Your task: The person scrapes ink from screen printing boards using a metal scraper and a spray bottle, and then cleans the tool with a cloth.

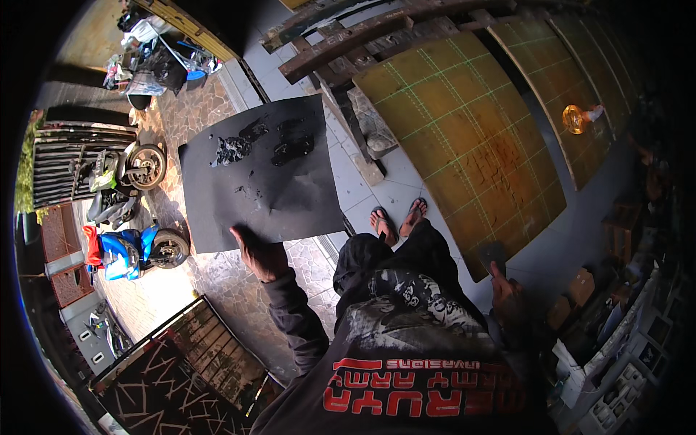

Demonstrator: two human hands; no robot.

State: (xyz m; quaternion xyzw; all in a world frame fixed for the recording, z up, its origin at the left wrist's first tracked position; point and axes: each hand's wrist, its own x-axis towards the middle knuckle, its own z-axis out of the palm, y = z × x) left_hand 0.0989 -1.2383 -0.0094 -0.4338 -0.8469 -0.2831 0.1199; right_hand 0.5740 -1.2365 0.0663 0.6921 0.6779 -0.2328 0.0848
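My left hand (262, 256) grips the near edge of a large black sheet (261, 201), thumb on top and fingers hidden beneath. The sheet is held out to the left above the floor; glossy dark smears and a pale, wrinkled patch mark its far half. To the right, my right hand (505, 288) holds a small dark flat piece (492, 253), its index finger extended along it. That piece is at the near corner of a yellow-brown panel (435, 109) with green grid lines and reddish-brown stains. Shadow hides much of the right hand.
Another gridded panel (538, 60) carries a rounded amber object (574, 119). Dark beams (348, 46) lie at the far side. Motorcycles (130, 253) stand on the left paving, with bags (166, 65) beyond them. Cardboard boxes (580, 287) and a cluttered shelf (576, 375) are at right.
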